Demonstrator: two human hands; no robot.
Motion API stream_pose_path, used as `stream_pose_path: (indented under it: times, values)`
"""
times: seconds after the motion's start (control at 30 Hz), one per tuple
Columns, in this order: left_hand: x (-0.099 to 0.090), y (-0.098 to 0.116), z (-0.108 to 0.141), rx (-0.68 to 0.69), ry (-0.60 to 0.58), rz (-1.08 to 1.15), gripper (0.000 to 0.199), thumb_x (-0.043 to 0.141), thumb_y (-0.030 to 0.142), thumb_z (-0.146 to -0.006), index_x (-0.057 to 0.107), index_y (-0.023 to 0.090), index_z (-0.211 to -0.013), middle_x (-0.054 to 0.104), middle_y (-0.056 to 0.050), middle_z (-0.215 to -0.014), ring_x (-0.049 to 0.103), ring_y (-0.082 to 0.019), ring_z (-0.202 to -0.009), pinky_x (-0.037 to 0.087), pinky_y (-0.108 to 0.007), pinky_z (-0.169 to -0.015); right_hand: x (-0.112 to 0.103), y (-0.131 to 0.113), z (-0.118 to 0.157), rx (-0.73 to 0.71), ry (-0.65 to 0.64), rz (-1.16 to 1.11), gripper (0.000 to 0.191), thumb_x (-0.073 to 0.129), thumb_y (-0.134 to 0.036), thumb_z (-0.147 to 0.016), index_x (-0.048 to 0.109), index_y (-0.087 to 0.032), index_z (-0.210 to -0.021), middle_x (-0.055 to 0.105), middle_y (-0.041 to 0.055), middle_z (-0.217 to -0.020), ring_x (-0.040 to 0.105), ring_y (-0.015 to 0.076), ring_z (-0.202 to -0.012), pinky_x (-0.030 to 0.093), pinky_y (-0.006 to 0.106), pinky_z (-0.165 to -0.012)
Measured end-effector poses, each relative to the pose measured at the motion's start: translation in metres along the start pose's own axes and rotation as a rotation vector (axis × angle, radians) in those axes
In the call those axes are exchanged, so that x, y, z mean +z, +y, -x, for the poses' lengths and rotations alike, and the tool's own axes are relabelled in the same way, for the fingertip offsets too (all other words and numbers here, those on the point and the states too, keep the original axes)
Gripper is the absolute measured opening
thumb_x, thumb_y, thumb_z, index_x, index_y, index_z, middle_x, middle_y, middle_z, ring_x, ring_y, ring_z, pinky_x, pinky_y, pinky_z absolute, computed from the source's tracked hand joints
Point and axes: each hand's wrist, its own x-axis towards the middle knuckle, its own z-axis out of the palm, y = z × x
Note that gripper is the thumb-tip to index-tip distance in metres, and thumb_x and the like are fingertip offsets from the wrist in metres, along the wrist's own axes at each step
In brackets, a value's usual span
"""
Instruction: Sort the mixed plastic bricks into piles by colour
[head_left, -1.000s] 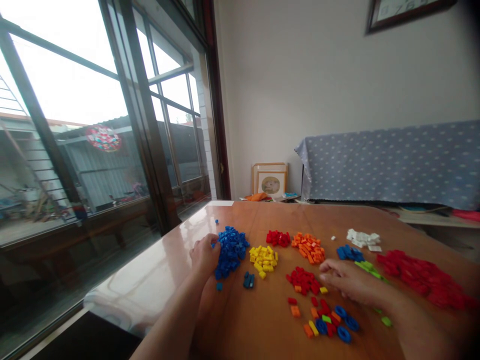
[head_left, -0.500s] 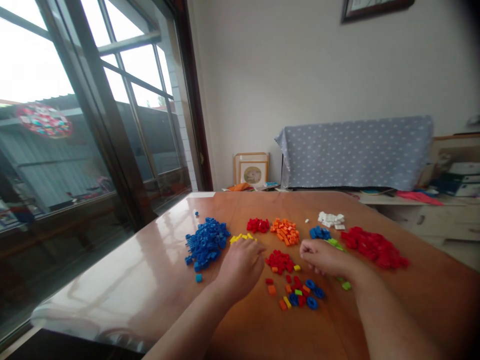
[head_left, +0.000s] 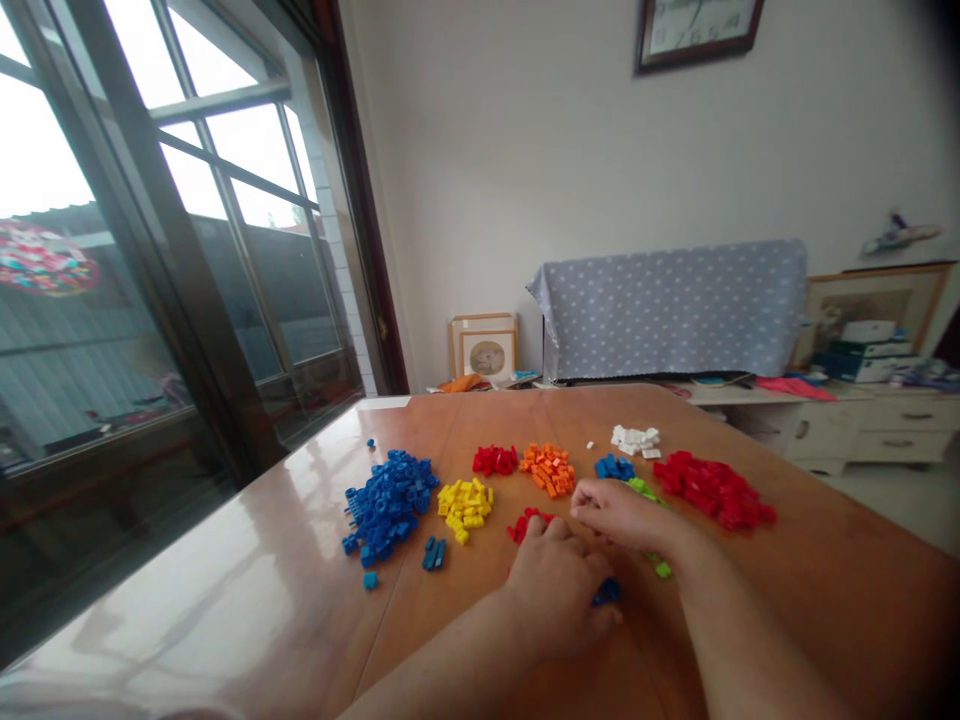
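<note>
My left hand (head_left: 561,582) reaches over the small mixed group of building bricks, palm down with its fingers apart. It covers most of them; some red bricks (head_left: 525,524) show beyond its fingers, and a blue round piece (head_left: 606,591) shows beside it. My right hand (head_left: 621,514) hovers or rests just right of it, fingers curled closed; whatever is inside them is hidden. Close to the right hand lie lime-green bricks (head_left: 643,489) and a small pile of blue bricks (head_left: 614,467).
On the wooden table (head_left: 420,650) are a large blue pile (head_left: 390,505), yellow bricks (head_left: 465,505), two dark teal pieces (head_left: 433,553), a far red pile (head_left: 495,460), orange bricks (head_left: 547,468), white bricks (head_left: 635,440) and a big red pile (head_left: 712,488).
My left hand has moved from beside the yellow bricks, right and nearer me, onto the mixed bricks. The yellow pile and teal pieces are now uncovered. The camera view has turned slightly right.
</note>
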Motion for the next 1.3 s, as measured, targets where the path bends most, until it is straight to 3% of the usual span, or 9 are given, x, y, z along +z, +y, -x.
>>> stream_pose_path:
  times: [0.2,0.47,0.77,0.93,1.1,1.3]
  values:
    - [0.002,0.013,-0.011,-0.014,-0.011,-0.035,0.029,0.054,0.042,-0.087,0.072,0.023,-0.099,0.068,-0.012,-0.115,0.051,-0.034,-0.116,0.038,-0.059,-0.097,0.001,-0.001,-0.002,0.009,-0.013,-0.033,0.016,0.059,-0.03,-0.083,0.066,-0.017,-0.089,0.067,0.0026,-0.078,0.057,0.0155,-0.071,0.037,0.023,-0.055]
    - [0.006,0.014,-0.017,-0.033,-0.046,-0.015,0.032,0.052,0.041,-0.086,0.074,0.024,-0.101,0.066,-0.014,-0.119,0.047,-0.038,-0.124,0.037,-0.064,-0.097,0.01,0.018,-0.013,0.023,-0.009,-0.086,0.02,0.059,-0.035,-0.085,0.066,-0.019,-0.094,0.067,0.0012,-0.077,0.058,0.0157,-0.07,0.037,0.023,-0.055]
    - [0.021,0.007,-0.022,-0.062,0.02,0.019,0.034,0.058,0.044,-0.081,0.074,0.027,-0.106,0.066,-0.013,-0.119,0.047,-0.038,-0.122,0.037,-0.064,-0.099,0.007,0.015,-0.011,-0.023,0.008,-0.086,0.025,0.058,-0.039,-0.087,0.066,-0.018,-0.098,0.067,0.0014,-0.076,0.059,0.0171,-0.071,0.039,0.025,-0.059]
    - [0.013,0.004,-0.02,-0.099,0.03,0.063,0.031,0.061,0.046,-0.079,0.074,0.03,-0.102,0.063,-0.01,-0.123,0.05,-0.036,-0.115,0.042,-0.058,-0.093,0.004,0.013,-0.015,-0.058,0.124,-0.037,0.029,0.056,-0.044,-0.088,0.067,-0.018,-0.095,0.069,0.0023,-0.079,0.06,0.0178,-0.072,0.042,0.026,-0.063]
    - [-0.018,-0.029,-0.006,-0.259,0.172,0.176,0.022,0.066,0.043,-0.076,0.073,0.029,-0.092,0.068,-0.004,-0.102,0.055,-0.028,-0.102,0.044,-0.045,-0.087,0.002,0.011,-0.016,-0.08,0.175,-0.092,0.035,0.053,-0.05,-0.089,0.068,-0.019,-0.097,0.071,0.005,-0.088,0.061,0.0191,-0.077,0.045,0.026,-0.064]
    - [-0.052,-0.121,0.038,-0.62,0.379,0.074,0.022,0.064,0.035,-0.079,0.073,0.027,-0.097,0.068,-0.005,-0.11,0.055,-0.029,-0.111,0.041,-0.041,-0.09,0.003,0.018,-0.019,-0.066,0.177,-0.098,0.037,0.052,-0.051,-0.089,0.068,-0.019,-0.099,0.069,0.0049,-0.085,0.062,0.02,-0.078,0.046,0.027,-0.063]
